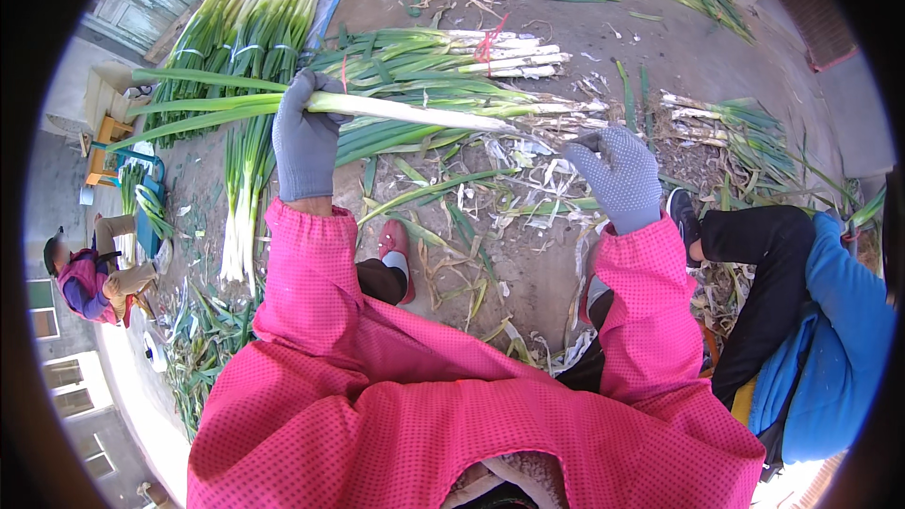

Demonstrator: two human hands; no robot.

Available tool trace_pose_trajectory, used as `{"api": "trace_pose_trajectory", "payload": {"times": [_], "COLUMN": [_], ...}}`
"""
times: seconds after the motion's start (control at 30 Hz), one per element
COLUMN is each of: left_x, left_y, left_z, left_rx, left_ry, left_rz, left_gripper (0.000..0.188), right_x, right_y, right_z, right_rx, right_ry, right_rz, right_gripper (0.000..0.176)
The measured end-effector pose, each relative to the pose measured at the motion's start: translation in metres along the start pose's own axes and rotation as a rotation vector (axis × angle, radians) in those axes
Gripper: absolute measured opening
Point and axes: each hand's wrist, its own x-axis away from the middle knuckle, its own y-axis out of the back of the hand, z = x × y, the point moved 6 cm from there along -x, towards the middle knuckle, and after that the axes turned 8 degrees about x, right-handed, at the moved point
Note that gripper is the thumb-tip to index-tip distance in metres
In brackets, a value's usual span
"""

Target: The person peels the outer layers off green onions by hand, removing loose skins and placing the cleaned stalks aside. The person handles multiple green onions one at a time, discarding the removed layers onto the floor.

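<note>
My left hand (307, 134), in a grey dotted work glove, is closed around a large green onion (417, 112) where its white shank turns green. The onion lies nearly level above the ground, with leaves to the left and root end to the right. My right hand (619, 173), gloved alike, has its fingers curled beside the root tip. Whether they pinch the roots cannot be made out. Under the held onion spreads a pile of untrimmed green onions (466, 95) with dirty roots. Behind it lies a bundle bound with red twine (488, 49).
Cleaned, tied onion bundles (247, 28) lie at the back left, with loose clean onions (244, 205) nearer. Peeled skins (523, 177) litter the ground. More onions (735, 134) lie right. A person in blue (834, 339) sits close at right; another person (92, 276) sits far left.
</note>
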Motion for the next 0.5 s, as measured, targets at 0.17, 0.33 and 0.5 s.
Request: {"api": "trace_pose_trajectory", "payload": {"times": [0.17,0.33,0.5], "left_x": [0.007,0.024,0.036], "left_y": [-0.023,-0.053,-0.066], "left_z": [0.022,0.041,0.049], "left_rx": [0.001,0.11,-0.171], "left_ry": [0.084,0.147,0.282], "left_rz": [0.149,0.254,0.326], "left_gripper": [0.02,0.019,0.026], "right_x": [0.005,0.011,0.012], "right_y": [-0.011,-0.042,-0.045], "right_z": [0.051,0.059,0.051], "right_rx": [-0.08,-0.365,-0.376], "right_ry": [0.247,0.105,-0.016], "right_rz": [-0.156,0.11,0.194], "right_gripper": [0.048,0.05,0.047]}}
